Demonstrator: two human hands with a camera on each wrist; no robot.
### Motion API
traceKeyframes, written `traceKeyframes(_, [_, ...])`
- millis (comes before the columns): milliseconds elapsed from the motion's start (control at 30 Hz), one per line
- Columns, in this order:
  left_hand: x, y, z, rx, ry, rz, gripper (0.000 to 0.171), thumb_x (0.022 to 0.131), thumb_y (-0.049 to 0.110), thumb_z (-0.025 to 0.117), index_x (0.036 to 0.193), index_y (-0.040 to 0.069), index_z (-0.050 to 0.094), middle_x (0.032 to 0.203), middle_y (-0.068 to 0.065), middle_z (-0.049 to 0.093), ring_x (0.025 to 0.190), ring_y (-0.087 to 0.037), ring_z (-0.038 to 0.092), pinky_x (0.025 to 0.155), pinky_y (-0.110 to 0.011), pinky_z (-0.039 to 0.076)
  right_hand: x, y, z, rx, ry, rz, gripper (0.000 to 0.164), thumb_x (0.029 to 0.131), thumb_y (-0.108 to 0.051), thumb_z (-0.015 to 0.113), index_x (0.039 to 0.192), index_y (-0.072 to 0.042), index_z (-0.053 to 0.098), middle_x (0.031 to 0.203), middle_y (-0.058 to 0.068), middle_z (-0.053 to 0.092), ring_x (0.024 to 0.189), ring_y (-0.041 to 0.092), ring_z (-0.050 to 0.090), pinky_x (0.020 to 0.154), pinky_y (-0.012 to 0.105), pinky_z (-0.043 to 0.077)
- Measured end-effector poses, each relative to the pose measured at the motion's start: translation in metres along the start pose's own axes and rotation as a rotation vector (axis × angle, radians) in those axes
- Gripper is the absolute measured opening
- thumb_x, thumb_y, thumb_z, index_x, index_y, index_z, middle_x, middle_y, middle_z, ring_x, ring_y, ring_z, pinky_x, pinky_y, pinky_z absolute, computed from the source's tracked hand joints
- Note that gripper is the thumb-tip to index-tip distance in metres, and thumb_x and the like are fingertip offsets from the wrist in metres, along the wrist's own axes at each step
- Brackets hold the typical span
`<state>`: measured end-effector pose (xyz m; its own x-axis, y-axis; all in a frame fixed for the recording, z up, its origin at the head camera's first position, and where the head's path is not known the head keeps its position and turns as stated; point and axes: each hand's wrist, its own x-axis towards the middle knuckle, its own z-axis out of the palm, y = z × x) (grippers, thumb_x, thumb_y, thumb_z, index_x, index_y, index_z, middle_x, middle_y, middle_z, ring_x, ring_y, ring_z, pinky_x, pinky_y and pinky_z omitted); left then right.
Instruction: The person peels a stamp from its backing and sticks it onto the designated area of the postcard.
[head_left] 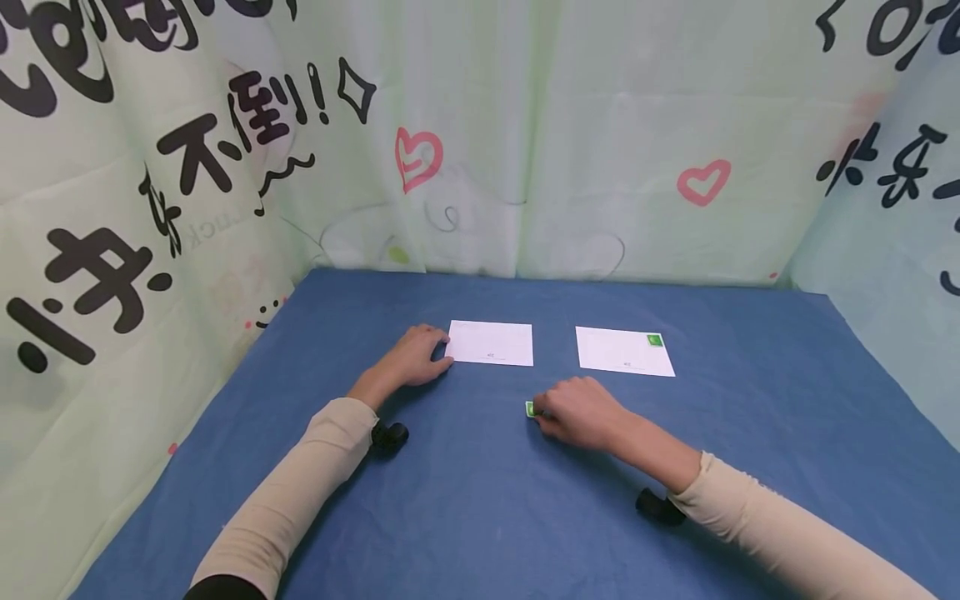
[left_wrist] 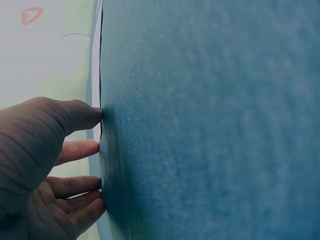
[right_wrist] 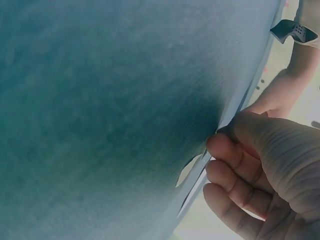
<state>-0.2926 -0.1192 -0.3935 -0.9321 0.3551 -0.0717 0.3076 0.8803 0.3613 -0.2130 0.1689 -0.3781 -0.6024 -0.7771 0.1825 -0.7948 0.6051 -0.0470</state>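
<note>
In the head view my left hand (head_left: 417, 354) rests at the left end of a blank white envelope (head_left: 491, 343), thumb near its front corner and a finger at its left edge. The left wrist view shows those fingers (left_wrist: 82, 150) extended, tips down at the cloth. Nearer to me, my right hand (head_left: 581, 411) pinches a small green stamp (head_left: 529, 409) with white borders between thumb and index finger, low over the cloth. A small pale piece (right_wrist: 188, 171) lies just under its other fingers in the right wrist view.
A second white envelope (head_left: 618, 352) lies to the right, bearing a green stamp (head_left: 655, 340) in its upper right corner. Blue cloth (head_left: 480, 500) covers the table. Pale printed curtains (head_left: 600, 125) hang along the back and sides.
</note>
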Motion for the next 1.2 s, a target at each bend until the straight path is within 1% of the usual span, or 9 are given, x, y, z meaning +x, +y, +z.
traceKeyframes(100, [0.000,-0.001,0.001,-0.006,-0.005,0.001,0.046,0.103,0.030,0.061,0.140,0.002,0.059,0.148,-0.021,0.052,0.142,-0.037,0.043,0.117,-0.051,0.033,0.000,0.000,0.002,0.001,0.019,0.003,0.031,0.086,-0.004,0.072,0.065,-0.019,0.055,0.055,-0.012,0.030,0.050,0.003,0.025,0.046,0.020,0.018])
traceKeyframes(200, [0.000,-0.003,0.002,-0.008,-0.003,0.010,0.045,0.103,0.030,0.060,0.139,0.002,0.059,0.147,-0.021,0.053,0.141,-0.037,0.043,0.117,-0.051,0.034,0.000,0.000,0.003,0.006,0.040,0.019,0.029,0.084,-0.003,0.072,0.066,-0.019,0.057,0.055,-0.012,0.030,0.050,0.002,0.025,0.046,0.020,0.018])
traceKeyframes(367, [-0.002,-0.002,-0.001,-0.032,0.023,0.044,0.044,0.103,0.028,0.060,0.136,-0.001,0.060,0.143,-0.022,0.056,0.139,-0.037,0.046,0.116,-0.051,0.035,-0.001,0.001,0.000,0.009,0.087,0.084,0.014,0.083,-0.004,0.072,0.076,-0.015,0.071,0.054,-0.011,0.045,0.048,0.002,0.032,0.044,0.021,0.024])
traceKeyframes(500, [-0.006,0.003,-0.006,-0.055,0.075,0.118,0.044,0.103,0.026,0.060,0.135,-0.004,0.061,0.139,-0.022,0.059,0.138,-0.038,0.047,0.116,-0.051,0.035,-0.002,0.003,-0.005,0.057,0.110,0.169,0.007,0.086,-0.007,0.073,0.087,-0.012,0.078,0.058,-0.010,0.058,0.047,0.001,0.040,0.045,0.023,0.034])
traceKeyframes(600, [-0.010,0.012,-0.010,-0.092,0.114,0.181,0.042,0.103,0.025,0.060,0.132,-0.005,0.063,0.135,-0.023,0.063,0.136,-0.039,0.050,0.115,-0.051,0.036,-0.003,0.005,-0.008,0.137,0.129,0.233,0.007,0.088,-0.008,0.073,0.090,-0.011,0.079,0.060,-0.010,0.060,0.047,0.001,0.043,0.046,0.024,0.037])
traceKeyframes(667, [-0.014,0.019,-0.011,-0.136,0.116,0.202,0.042,0.103,0.025,0.060,0.132,-0.005,0.063,0.134,-0.022,0.063,0.135,-0.039,0.051,0.114,-0.051,0.037,-0.004,0.006,-0.010,0.202,0.143,0.273,0.008,0.089,-0.008,0.072,0.091,-0.010,0.079,0.061,-0.010,0.059,0.048,0.001,0.043,0.047,0.024,0.038])
traceKeyframes(833, [-0.025,0.039,-0.007,-0.255,0.074,0.213,0.041,0.104,0.027,0.059,0.134,-0.001,0.063,0.136,-0.016,0.064,0.132,-0.035,0.054,0.109,-0.050,0.042,-0.007,0.007,-0.013,0.408,0.177,0.353,0.011,0.089,-0.007,0.069,0.091,-0.006,0.079,0.060,-0.009,0.059,0.051,0.004,0.047,0.052,0.025,0.040])
traceKeyframes(1033, [-0.035,0.060,0.004,-0.395,0.045,0.256,0.034,0.104,0.023,0.061,0.128,0.000,0.068,0.126,-0.012,0.070,0.120,-0.027,0.064,0.102,-0.043,0.051,-0.012,0.007,-0.019,0.699,0.141,0.484,0.013,0.094,-0.011,0.072,0.098,-0.001,0.079,0.067,-0.001,0.068,0.063,0.015,0.070,0.060,0.025,0.052])
traceKeyframes(1200, [-0.040,0.073,0.011,-0.499,0.030,0.247,0.026,0.102,0.022,0.064,0.119,0.005,0.073,0.113,-0.006,0.073,0.109,-0.022,0.066,0.101,-0.040,0.051,-0.017,0.003,-0.024,0.834,0.125,0.567,0.022,0.096,-0.017,0.072,0.105,0.002,0.076,0.078,0.009,0.074,0.070,0.025,0.071,0.067,0.028,0.057])
